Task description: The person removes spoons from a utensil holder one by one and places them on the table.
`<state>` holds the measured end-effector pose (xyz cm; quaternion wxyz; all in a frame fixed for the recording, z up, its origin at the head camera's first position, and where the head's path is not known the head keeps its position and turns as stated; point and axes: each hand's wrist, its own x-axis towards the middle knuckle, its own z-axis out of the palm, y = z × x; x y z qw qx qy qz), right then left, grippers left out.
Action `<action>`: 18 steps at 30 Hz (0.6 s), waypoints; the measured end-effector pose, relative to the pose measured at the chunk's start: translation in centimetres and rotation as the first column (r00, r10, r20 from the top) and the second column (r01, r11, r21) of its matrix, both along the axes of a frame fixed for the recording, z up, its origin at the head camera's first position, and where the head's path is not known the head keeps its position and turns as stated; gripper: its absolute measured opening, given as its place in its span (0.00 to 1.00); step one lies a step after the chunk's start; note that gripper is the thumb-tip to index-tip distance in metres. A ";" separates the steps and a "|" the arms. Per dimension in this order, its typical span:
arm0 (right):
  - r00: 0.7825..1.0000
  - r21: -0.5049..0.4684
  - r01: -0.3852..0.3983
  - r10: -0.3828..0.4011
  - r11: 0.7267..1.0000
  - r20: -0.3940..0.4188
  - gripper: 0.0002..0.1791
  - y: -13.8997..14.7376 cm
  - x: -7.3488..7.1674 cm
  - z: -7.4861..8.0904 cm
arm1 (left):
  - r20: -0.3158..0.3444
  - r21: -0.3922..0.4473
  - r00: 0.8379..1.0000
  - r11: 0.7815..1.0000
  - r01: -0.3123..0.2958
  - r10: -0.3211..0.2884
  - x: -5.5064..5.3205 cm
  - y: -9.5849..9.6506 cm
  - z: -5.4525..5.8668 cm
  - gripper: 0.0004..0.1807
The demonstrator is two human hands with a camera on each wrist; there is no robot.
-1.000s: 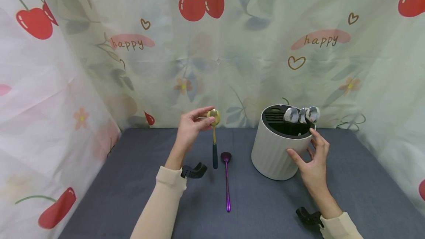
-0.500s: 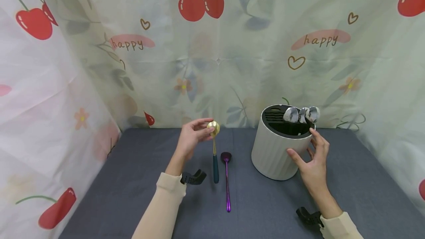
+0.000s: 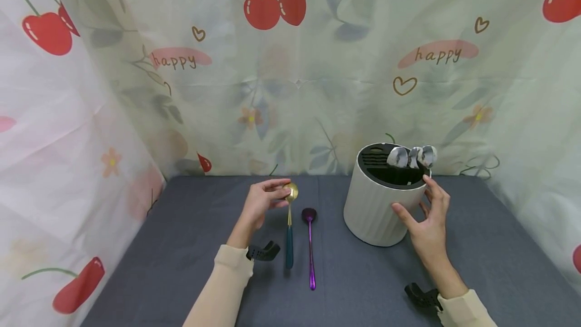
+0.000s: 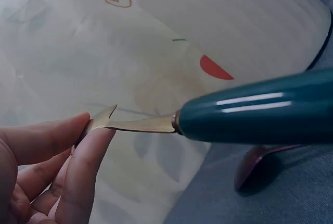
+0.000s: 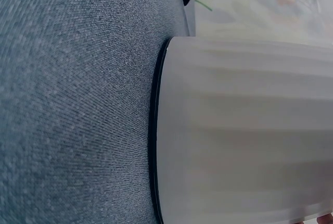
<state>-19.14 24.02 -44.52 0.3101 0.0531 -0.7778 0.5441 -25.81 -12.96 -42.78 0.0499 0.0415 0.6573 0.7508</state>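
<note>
In the head view my left hand pinches a gold spoon by its bowl between thumb and fingers. Its dark teal handle points toward the near side, low over the cloth. Just right of it lies a purple long-handled spoon, bowl to the back. My right hand grips the right side of a white ribbed utensil holder, thumb on the front, fingers round the side near the rim. Several shiny silver spoons stick out of its black slotted top. In the right wrist view only fingertips show at the corner.
A dark grey-blue cloth covers the table. Curtains with cherry prints close off the back and both sides. Each wrist wears a black camera mount, such as the left one.
My left hand has moved down and toward the near side, lowering the gold spoon beside the purple one. The right hand and the utensil holder have stayed in place.
</note>
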 end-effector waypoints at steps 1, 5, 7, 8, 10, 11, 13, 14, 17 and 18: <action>1.000 -0.001 -0.002 0.002 1.000 -0.002 0.54 -0.1 0.0 0.0 | 0.004 -0.001 1.000 1.000 0.003 -0.003 0.0 -0.1 -0.3 0.21; 1.000 0.000 -0.003 0.003 1.000 -0.006 0.54 -0.1 0.0 0.1 | 0.023 -0.014 1.000 1.000 -0.003 0.004 0.0 -0.2 -1.0 0.20; 1.000 -0.001 -0.003 0.003 1.000 -0.005 0.54 -0.2 0.0 0.1 | 0.029 -0.020 1.000 1.000 -0.008 0.008 0.1 -0.3 -1.3 0.19; 1.000 -0.001 -0.003 0.003 1.000 -0.005 0.54 -0.2 0.0 0.1 | 0.035 -0.021 0.999 1.000 -0.009 0.010 0.1 -0.3 -1.5 0.19; 1.000 -0.003 -0.003 0.003 1.000 -0.006 0.54 -0.1 0.0 0.0 | 0.045 -0.018 0.999 1.000 -0.005 0.005 0.1 -0.3 -1.9 0.19; 1.000 -0.002 -0.002 0.002 1.000 -0.006 0.54 -0.1 0.0 0.0 | 0.053 -0.017 0.999 1.000 -0.003 0.004 0.2 -0.3 -2.1 0.19; 1.000 -0.002 -0.002 0.002 1.000 -0.006 0.54 -0.1 -0.1 0.0 | 0.064 -0.018 0.998 1.000 0.004 -0.003 0.3 -0.4 -2.5 0.19; 1.000 -0.002 0.000 0.000 1.000 -0.005 0.54 -0.1 -0.1 0.0 | 0.070 -0.018 0.998 1.000 0.005 -0.003 0.3 -0.4 -2.8 0.18; 1.000 -0.002 0.002 -0.002 1.000 0.003 0.55 0.0 0.0 0.0 | 0.085 -0.023 0.996 1.000 0.010 -0.008 0.3 -0.4 -3.4 0.18; 1.000 -0.002 0.002 -0.002 1.000 0.006 0.55 0.0 0.0 0.0 | 0.084 -0.028 0.996 1.000 0.014 -0.012 0.3 -0.4 -3.7 0.18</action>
